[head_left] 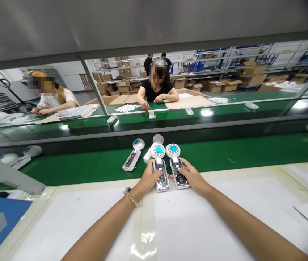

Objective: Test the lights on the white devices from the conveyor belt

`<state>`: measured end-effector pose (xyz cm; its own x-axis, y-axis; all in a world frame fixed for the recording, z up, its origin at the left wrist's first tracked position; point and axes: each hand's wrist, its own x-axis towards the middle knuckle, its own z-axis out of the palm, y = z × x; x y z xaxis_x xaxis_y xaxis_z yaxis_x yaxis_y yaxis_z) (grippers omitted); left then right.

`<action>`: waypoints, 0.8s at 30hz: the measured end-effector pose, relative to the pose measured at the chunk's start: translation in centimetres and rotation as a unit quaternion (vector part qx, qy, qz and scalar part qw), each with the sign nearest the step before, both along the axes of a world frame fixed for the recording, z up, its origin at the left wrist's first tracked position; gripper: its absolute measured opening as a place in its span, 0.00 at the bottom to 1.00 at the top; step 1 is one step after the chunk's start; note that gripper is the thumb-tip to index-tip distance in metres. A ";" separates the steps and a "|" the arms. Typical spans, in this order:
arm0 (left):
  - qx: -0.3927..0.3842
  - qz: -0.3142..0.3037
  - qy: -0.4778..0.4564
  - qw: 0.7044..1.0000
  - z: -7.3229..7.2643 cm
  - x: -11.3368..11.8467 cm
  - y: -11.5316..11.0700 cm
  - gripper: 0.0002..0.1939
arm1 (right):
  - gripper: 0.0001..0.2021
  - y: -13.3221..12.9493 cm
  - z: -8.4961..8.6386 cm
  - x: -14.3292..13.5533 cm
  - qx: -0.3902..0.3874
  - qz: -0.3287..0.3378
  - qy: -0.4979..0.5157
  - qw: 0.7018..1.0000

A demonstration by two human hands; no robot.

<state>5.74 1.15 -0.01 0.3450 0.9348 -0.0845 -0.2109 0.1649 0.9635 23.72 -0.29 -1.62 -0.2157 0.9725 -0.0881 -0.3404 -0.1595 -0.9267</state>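
My left hand (pixel 151 175) is closed round a white handheld fan (pixel 161 177) with a round head, a blue centre and a clear handle cover showing dark electronics. A second fan (pixel 179 174) of the same kind is gripped in my right hand (pixel 193 177), its head pointing away from me. Both fans are side by side over the near edge of the green conveyor belt. Just left of them lies another handheld fan (pixel 132 159) on the belt. Behind my left fan, one more white fan (pixel 148 153) is partly hidden.
A white worktop (pixel 94 224) spans the near side, with a blue folder (pixel 1 224) at its left. More fans (pixel 31 151) lie on the belt at far left. Metal posts and a rail (pixel 170 127) divide me from a second belt, where a co-worker (pixel 156 87) touches a white part (pixel 151 115).
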 end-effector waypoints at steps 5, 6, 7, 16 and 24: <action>-0.002 -0.013 -0.023 1.000 -0.1 0.0 0.1 0.24 | 0.24 -0.1 0.3 0.1 0.028 -0.005 -0.029 0.999; -0.002 -0.015 -0.026 1.000 -0.1 0.0 0.2 0.25 | 0.23 -0.2 0.4 0.1 0.030 0.002 -0.031 0.999; -0.002 -0.012 -0.026 1.000 -0.2 0.0 0.2 0.25 | 0.23 -0.4 0.5 0.0 0.035 0.007 -0.035 0.999; 0.030 -0.032 -0.009 0.999 -0.2 -0.2 -0.1 0.25 | 0.21 -1.2 0.7 -0.4 0.139 0.016 -0.080 0.987; 0.028 0.007 -0.005 1.000 -0.1 0.2 -0.3 0.25 | 0.24 -1.2 0.7 -0.5 0.096 0.007 -0.051 0.994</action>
